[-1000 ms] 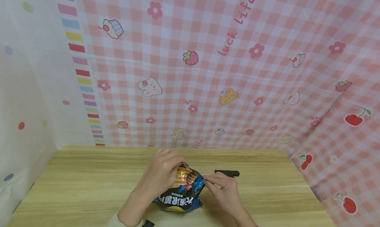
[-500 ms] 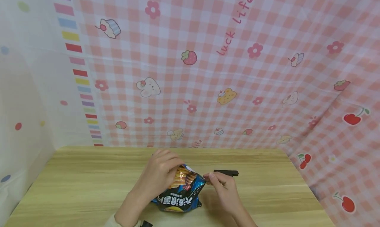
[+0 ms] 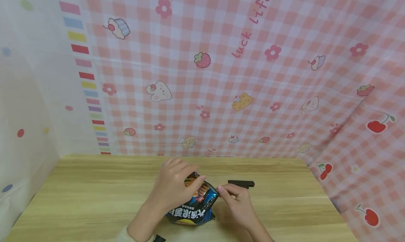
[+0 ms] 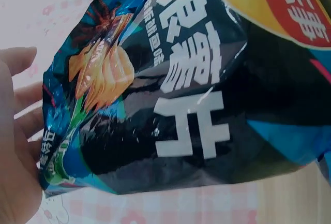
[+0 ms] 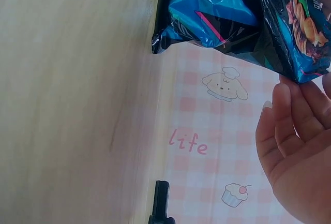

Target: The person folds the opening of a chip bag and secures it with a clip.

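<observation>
A puffed potato chip bag (image 3: 191, 215), black and blue with pictured chips, leans over the table with its lettering upside down in the head view. My left hand (image 3: 175, 185) holds its upper left edge. The left thumb reaches across the printed front, and in the left wrist view the fingers (image 4: 28, 115) go behind the edge of the bag. With thumb and fingertips, my right hand (image 3: 238, 201) pinches the upper right corner. From the right wrist, several fingers (image 5: 284, 115) show right at that blue corner.
A narrow black object (image 3: 241, 183) lies on the wooden table (image 3: 104, 189) behind my right hand. Pink checked cloth (image 3: 218, 76) hangs at the back and right, and a white dotted cloth (image 3: 31, 94) at the left. Below my left sleeve a small black piece (image 3: 159, 238) shows.
My left thumb has come out over the bag's front, where it was hidden before. The right hand stays at the corner with its fingers shifted slightly. The bag has barely moved.
</observation>
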Demonstrator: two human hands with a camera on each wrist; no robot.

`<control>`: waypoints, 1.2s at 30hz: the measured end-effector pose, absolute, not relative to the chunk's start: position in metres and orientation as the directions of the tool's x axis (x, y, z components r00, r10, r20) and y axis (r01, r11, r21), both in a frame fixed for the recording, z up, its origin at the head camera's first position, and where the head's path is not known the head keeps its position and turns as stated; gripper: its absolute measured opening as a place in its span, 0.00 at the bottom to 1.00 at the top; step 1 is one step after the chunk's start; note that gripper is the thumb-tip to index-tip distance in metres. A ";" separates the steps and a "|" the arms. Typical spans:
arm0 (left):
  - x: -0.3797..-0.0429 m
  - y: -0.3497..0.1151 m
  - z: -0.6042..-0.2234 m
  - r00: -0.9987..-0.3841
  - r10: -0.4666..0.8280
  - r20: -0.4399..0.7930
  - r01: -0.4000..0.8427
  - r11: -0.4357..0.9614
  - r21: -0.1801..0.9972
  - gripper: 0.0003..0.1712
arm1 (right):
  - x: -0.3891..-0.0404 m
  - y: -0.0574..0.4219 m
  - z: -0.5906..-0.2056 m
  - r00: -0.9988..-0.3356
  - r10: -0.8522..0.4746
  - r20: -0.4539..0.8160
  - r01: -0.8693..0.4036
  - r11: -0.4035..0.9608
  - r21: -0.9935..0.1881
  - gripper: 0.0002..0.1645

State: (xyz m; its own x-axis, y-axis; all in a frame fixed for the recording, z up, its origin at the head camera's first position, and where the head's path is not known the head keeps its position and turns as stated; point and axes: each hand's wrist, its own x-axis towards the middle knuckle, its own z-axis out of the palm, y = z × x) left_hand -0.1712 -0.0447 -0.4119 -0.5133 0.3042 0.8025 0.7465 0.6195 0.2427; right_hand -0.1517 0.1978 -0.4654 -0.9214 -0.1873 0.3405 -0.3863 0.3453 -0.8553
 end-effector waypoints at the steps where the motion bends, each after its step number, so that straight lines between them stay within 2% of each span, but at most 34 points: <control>1: -0.171 -0.044 -0.412 -0.517 0.301 0.801 0.738 0.630 0.239 0.16 | -0.152 0.198 -0.465 -0.918 -0.191 0.347 -0.394 0.349 -0.850 0.10; 4: -0.171 -0.042 -0.413 -0.526 0.298 0.797 0.714 0.664 0.223 0.18 | -0.152 0.198 -0.465 -0.915 -0.193 0.355 -0.402 0.358 -0.843 0.09; 11: -0.172 -0.042 -0.413 -0.556 0.290 0.779 0.676 0.703 0.221 0.12 | -0.153 0.198 -0.466 -0.907 -0.198 0.371 -0.419 0.361 -0.833 0.07; 22: -0.170 -0.045 -0.412 -0.591 0.293 0.751 0.675 0.690 0.262 0.08 | -0.156 0.197 -0.469 -0.892 -0.230 0.389 -0.451 0.382 -0.807 0.06; 36: -0.169 -0.048 -0.410 -0.608 0.333 0.720 0.676 0.692 0.251 0.09 | -0.155 0.195 -0.467 -0.903 -0.247 0.352 -0.427 0.421 -0.800 0.04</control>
